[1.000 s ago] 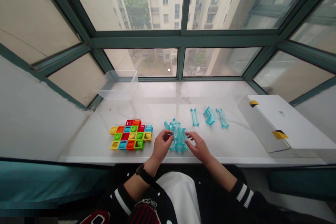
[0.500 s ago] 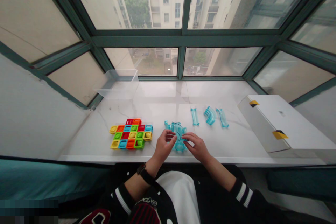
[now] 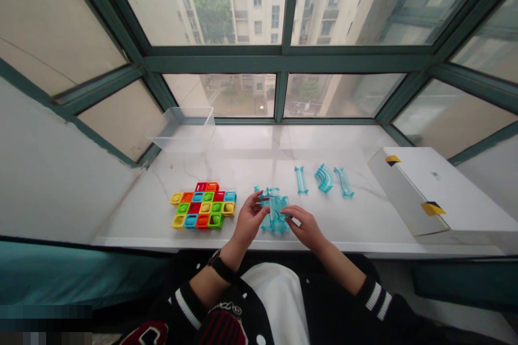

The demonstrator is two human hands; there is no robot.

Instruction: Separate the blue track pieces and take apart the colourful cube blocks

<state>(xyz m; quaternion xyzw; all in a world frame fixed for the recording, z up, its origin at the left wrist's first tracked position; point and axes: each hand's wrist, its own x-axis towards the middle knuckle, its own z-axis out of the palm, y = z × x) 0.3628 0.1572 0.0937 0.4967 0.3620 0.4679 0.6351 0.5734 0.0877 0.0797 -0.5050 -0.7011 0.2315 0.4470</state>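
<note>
- Left hand (image 3: 247,219) pinches the clear turquoise plastic track cluster (image 3: 273,210) at its left edge.
- Right hand (image 3: 304,225) grips the cluster's right side, fingers curled.
- Left of the left hand lies the multicoloured block grid (image 3: 203,206).

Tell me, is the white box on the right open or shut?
Shut: the white box lies flat with no gap showing, and two yellow tabs sit on its edge.

Clear blue track pieces (image 3: 274,209), clustered near sill edge
</note>
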